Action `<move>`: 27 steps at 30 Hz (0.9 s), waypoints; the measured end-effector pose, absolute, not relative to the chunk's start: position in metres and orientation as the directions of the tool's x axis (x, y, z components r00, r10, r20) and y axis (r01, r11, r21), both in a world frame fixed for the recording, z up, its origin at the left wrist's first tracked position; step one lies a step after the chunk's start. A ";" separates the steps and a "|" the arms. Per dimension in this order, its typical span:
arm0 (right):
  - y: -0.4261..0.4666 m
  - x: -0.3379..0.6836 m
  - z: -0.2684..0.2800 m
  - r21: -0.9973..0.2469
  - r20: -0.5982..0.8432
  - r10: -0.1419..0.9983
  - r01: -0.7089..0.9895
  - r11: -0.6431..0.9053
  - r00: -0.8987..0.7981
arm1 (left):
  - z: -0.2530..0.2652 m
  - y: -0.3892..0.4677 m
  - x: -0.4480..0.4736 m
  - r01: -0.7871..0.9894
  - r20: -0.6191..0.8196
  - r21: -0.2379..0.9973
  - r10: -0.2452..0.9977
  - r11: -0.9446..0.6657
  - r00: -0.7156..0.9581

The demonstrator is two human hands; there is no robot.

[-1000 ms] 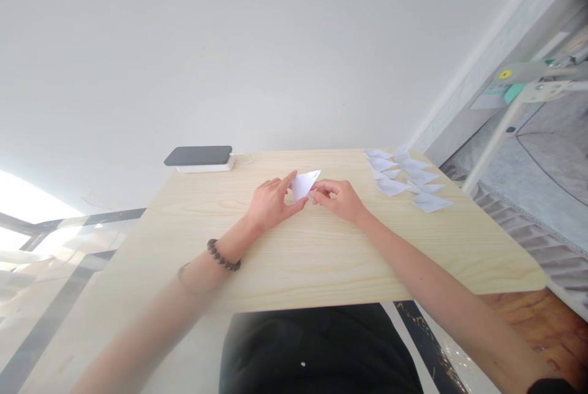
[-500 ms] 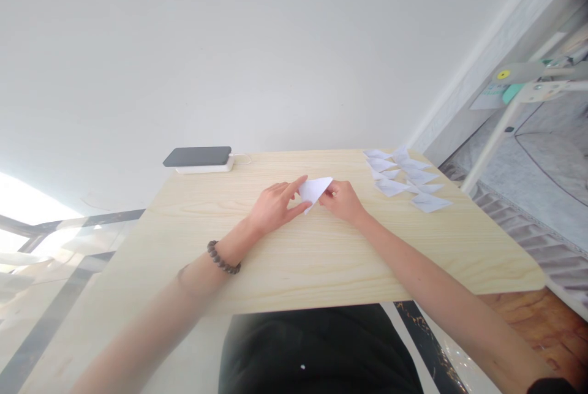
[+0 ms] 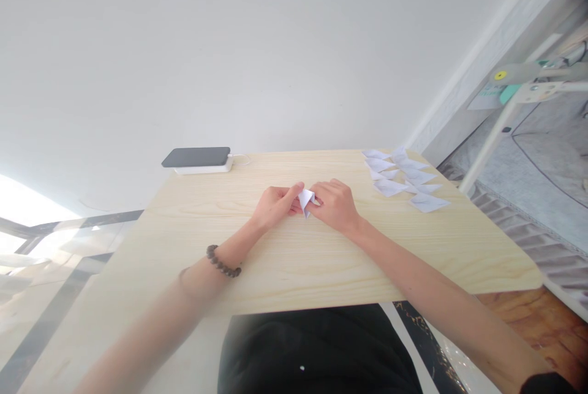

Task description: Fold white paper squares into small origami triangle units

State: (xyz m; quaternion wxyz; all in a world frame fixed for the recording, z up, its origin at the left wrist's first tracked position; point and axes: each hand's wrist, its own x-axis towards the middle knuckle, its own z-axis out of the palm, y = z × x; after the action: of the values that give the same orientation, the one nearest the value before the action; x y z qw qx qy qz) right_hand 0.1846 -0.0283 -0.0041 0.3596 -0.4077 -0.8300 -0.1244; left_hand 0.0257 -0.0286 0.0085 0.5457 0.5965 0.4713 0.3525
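A small piece of folded white paper [image 3: 305, 199] is held between my two hands above the middle of the table. My left hand [image 3: 275, 205] pinches its left side, thumb on top and fingers beneath. On the other side, my right hand [image 3: 336, 205] is closed on the paper's right part, its fingers curled and partly hiding it. A pointed end of the paper hangs toward me. Several folded white paper pieces [image 3: 389, 187] lie in two columns at the back right of the table, beyond my right hand.
The light wooden table [image 3: 275, 280] stands against a white wall [image 3: 285, 57]. At its back left, a dark phone [image 3: 197, 157] rests on a white block [image 3: 204, 168] with a white cable [image 3: 242, 156]. A white metal frame [image 3: 493, 136] stands beyond the right edge.
The paper has turned and shows a smaller face, with a corner bent over. My left fingers have gone from spread to pinching, and my right hand has rolled over the paper.
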 end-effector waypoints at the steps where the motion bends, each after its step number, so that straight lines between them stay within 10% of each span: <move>1: -0.028 0.184 -0.004 -0.082 0.702 0.581 0.763 0.641 -0.412 | 0.010 -0.028 0.026 0.163 -0.113 0.984 0.947 0.065 0.301; 15: -0.029 0.188 -0.005 -0.476 0.591 0.730 0.582 0.659 -0.343 | 0.014 -0.022 0.019 0.062 -0.175 0.984 0.952 0.165 0.250; 27: -0.030 0.192 -0.002 -0.507 0.625 0.670 0.444 0.739 -0.401 | 0.006 -0.016 0.009 0.025 -0.155 0.987 0.927 0.156 0.340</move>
State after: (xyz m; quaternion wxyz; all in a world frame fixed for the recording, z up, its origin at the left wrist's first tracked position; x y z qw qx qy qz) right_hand 0.1923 -0.0297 -0.0017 0.4312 -0.3367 -0.8267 0.1312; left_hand 0.0086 -0.0156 0.0058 0.6179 0.5371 0.4431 0.3653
